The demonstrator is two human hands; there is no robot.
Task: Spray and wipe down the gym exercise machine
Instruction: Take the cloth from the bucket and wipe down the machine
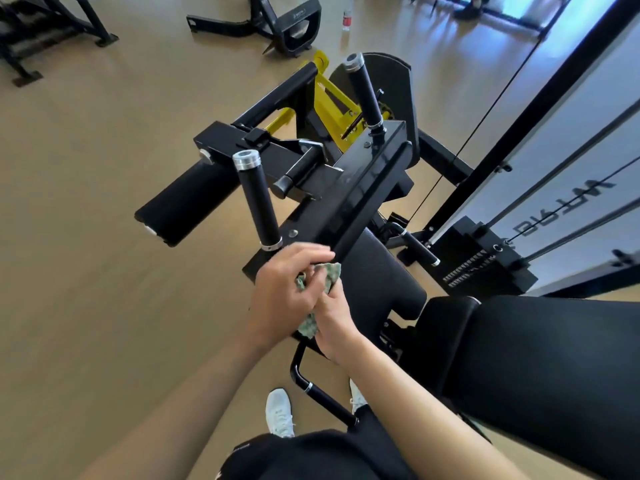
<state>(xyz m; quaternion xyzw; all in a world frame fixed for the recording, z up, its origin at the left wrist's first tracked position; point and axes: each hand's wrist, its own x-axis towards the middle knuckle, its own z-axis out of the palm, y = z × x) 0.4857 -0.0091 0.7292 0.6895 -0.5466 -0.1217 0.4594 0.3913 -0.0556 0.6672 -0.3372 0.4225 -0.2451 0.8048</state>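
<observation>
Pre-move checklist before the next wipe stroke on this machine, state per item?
1. Cloth in hand: ok, the left hand and right hand both grip it, bunched between them.
2. Cloth on a surface: not ok, it looks bunched up just off the black crossbar.
3. Nearest target free: ok, the near upright handle stands bare beside the left hand.
4. Spray bottle at hand: not ok, only a small bottle far off on the floor.
5. Surface wet with spray: cannot tell.
6. Footing: ok, a white shoe flat on the floor by the frame.
</observation>
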